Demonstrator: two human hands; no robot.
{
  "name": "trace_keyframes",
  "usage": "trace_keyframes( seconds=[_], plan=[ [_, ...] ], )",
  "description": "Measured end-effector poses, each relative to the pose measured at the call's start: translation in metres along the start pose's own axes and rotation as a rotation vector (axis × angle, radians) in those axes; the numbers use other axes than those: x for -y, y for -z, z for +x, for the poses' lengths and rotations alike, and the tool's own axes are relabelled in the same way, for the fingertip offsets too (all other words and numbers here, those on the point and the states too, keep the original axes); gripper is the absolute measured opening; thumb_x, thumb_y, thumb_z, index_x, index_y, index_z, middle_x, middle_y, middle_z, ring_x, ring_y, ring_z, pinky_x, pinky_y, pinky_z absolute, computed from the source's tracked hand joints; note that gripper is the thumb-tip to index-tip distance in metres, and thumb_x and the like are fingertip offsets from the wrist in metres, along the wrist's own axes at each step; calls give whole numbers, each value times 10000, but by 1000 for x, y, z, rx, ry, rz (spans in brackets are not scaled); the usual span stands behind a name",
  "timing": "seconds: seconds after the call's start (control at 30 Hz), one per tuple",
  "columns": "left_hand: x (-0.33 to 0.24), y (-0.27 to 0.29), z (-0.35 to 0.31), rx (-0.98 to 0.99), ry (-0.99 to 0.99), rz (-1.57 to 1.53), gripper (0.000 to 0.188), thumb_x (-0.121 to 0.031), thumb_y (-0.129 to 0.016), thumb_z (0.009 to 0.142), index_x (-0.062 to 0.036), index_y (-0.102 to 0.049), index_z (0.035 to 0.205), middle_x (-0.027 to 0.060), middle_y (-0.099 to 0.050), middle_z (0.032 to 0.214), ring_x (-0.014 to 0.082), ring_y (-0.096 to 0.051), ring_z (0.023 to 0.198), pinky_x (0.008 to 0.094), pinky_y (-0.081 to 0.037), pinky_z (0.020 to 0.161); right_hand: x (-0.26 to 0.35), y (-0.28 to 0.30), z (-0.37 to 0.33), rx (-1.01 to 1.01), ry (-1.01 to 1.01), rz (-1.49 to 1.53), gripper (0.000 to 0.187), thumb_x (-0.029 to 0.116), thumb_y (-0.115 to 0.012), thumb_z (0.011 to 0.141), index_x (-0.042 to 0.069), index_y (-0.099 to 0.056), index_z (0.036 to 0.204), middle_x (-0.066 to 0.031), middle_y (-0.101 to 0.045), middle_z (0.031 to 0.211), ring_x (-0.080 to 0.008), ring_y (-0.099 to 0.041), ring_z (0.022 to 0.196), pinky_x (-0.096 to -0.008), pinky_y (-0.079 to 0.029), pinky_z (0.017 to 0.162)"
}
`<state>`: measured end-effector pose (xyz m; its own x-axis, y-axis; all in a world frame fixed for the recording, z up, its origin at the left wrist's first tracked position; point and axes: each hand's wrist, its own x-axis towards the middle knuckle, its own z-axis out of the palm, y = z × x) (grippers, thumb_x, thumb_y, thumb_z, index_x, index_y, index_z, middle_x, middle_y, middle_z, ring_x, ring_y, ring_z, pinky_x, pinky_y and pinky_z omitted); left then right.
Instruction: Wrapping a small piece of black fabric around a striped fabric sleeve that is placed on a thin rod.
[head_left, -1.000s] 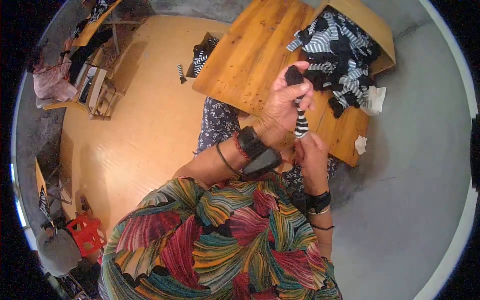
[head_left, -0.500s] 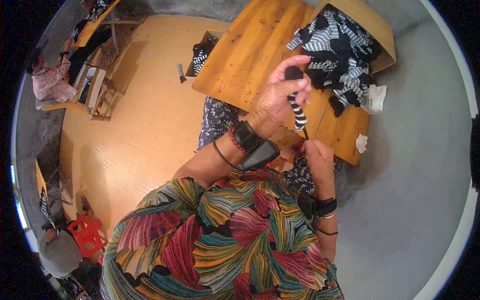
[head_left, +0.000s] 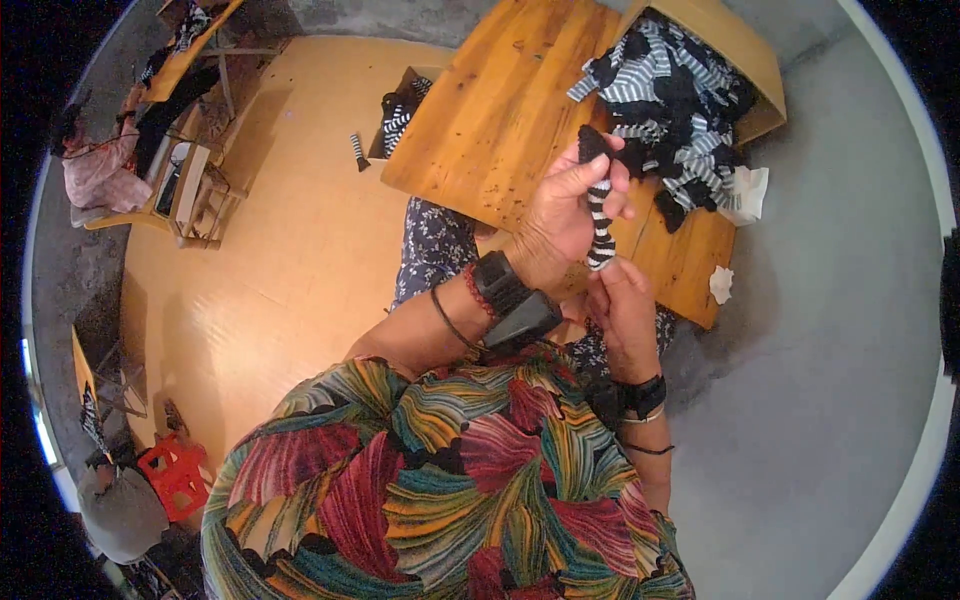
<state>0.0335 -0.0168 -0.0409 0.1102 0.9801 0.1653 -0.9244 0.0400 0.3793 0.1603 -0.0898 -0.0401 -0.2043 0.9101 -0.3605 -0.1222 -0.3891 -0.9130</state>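
Holding black-and-white striped knit tube [head_left: 600, 228] near dark top end, between thumb and bent fingers of left hand [head_left: 563, 208]. With right hand [head_left: 628, 305], reaching pale bottom end, fingers curled in close (cannot tell if pinching tube or not). Near edge of wooden table [head_left: 480, 130]. Beyond, spilling from cardboard box [head_left: 762, 95]: heap of striped and black knits [head_left: 670, 90]. Beside heap, white paper [head_left: 747, 197] (too small to read).

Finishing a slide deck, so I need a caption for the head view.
Left hand holds a striped knit piece, right hand at its lower end, by a wooden table.
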Motion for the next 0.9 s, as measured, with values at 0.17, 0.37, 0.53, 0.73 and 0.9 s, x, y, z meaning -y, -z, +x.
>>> trace_keyframes(
  seconds=[0.17, 0.37, 0.53, 0.73, 0.9],
  plan=[
    [-22, 6, 10, -30, -39, 50, 253, -330, -491, 851, -94, -501, 940, 47, -514, 704, 162, -461, 532, 350, -447, 582, -9, 13, -2, 41, -30, -159, 272, 252, -475, 873, 54, -533, 696, 72, -385, 546, -32, -323, 466, -197, -232, 412],
    [-4, -1, 2, -37, -32, -13, 268, -356, -477, 862, -96, -493, 926, 40, -518, 695, 143, -430, 503, 339, -430, 562, -6, 2, -3, -70, 17, -139, 254, 240, -477, 873, 60, -534, 703, 75, -375, 521, -33, -317, 448, -194, -236, 397],
    [-1, -4, 2, -50, -52, 13, 199, -291, -509, 854, -102, -483, 911, 62, -554, 748, 147, -482, 550, 356, -462, 611, 2, -16, -7, -48, -35, 137, 224, 233, -477, 876, 72, -528, 730, 78, -364, 523, -24, -298, 440, -189, -219, 385],
    [-13, -4, 9, -151, -130, -95, 120, -141, -535, 830, -90, -457, 905, 106, -575, 743, 215, -581, 603, 429, -502, 679, -7, -3, -5, 5, -65, 93, 237, 233, -471, 880, 76, -512, 707, 71, -361, 508, -29, -297, 419, -189, -214, 372],
    [-22, 13, 13, -126, -151, -65, 123, -212, -556, 822, -90, -542, 809, 89, -603, 770, 229, -567, 647, 465, -451, 771, -14, 13, -9, 69, -153, -4, 242, 226, -467, 882, 84, -498, 689, 72, -361, 516, -30, -296, 417, -190, -214, 370]
  ],
)
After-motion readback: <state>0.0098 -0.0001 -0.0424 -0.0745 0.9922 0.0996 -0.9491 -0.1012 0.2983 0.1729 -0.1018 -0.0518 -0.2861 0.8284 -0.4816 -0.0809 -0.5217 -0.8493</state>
